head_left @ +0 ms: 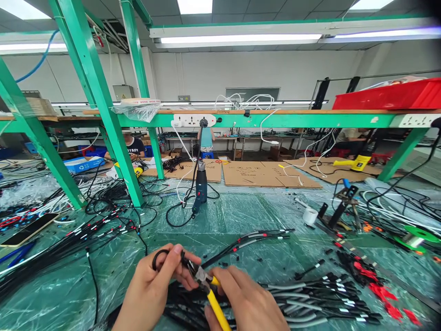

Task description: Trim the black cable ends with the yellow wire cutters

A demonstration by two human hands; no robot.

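Observation:
Between thumb and fingers, my left hand (148, 287) grips a black cable (159, 258) that curls into a small loop. My right hand (246, 299) is wrapped around the yellow handles of a pair of cutting pliers (216, 305). The metal jaws of the pliers touch or lie right at the cable end by my left fingertips; exactly how they meet is hidden. Behind my hands, a few black cables with red and white bands (250, 238) lie on the bench. A heap of black and grey cables (310, 299) spreads under and right of my right hand.
A heat gun (201, 184) stands upright mid-bench. Bundled cables (79, 234), a phone (30, 229) and blue-handled pliers (17, 254) lie left. To the right are a wire spool (418, 238), white tape roll (310, 216) and red pieces (382, 292). Green posts (99, 101) rise left.

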